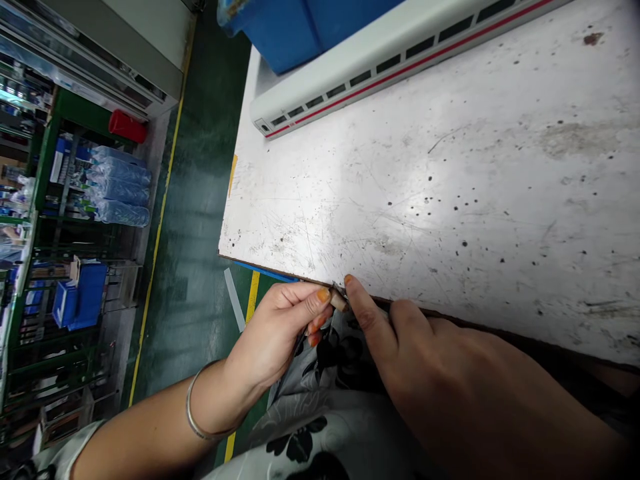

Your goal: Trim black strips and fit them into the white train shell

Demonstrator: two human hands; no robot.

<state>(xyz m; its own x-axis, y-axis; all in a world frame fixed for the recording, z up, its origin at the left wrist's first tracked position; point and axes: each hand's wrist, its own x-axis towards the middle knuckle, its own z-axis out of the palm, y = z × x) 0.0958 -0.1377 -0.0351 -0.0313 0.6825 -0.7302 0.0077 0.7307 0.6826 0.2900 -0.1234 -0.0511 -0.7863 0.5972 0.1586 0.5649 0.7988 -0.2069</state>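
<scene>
At the near edge of the scuffed white tabletop (350, 187), the left hand (273, 333), thumb and fingers drawn together, appears to pinch a short tan cylindrical piece (339, 302) of unclear material. The piece lies just right of that thumb, nearest the left hand, its long axis slanting off the tabletop's edge toward the right hand (425, 353). That hand's index finger reaches the edge beside it; with its thumb hidden, its grip cannot be told.
</scene>
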